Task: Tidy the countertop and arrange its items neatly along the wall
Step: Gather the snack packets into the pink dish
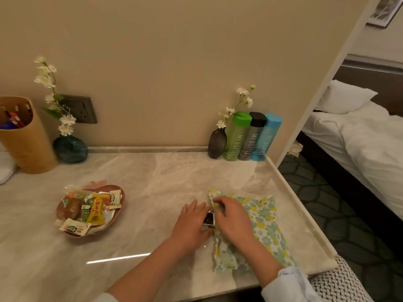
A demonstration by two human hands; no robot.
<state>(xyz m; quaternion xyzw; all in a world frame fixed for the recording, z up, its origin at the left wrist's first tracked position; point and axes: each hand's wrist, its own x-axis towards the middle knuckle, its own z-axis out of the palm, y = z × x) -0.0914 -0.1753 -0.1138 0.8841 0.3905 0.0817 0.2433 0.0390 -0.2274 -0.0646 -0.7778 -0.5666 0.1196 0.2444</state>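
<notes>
Floral pouch lies flat at front-right of countertop, well apart from the wall; right hand on it, fingers curled, pinching its left edge; left hand just beside, fingers straight, touching a small dark shiny-rimmed object at that edge, can't tell what; snack dish front-left; three bottles and dark vase against the wall.

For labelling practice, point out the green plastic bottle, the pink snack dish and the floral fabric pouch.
Green plastic bottle [236, 138], head view, mid body.
Pink snack dish [102, 187], head view, far rim.
Floral fabric pouch [268, 216], head view, bare cloth.
</notes>
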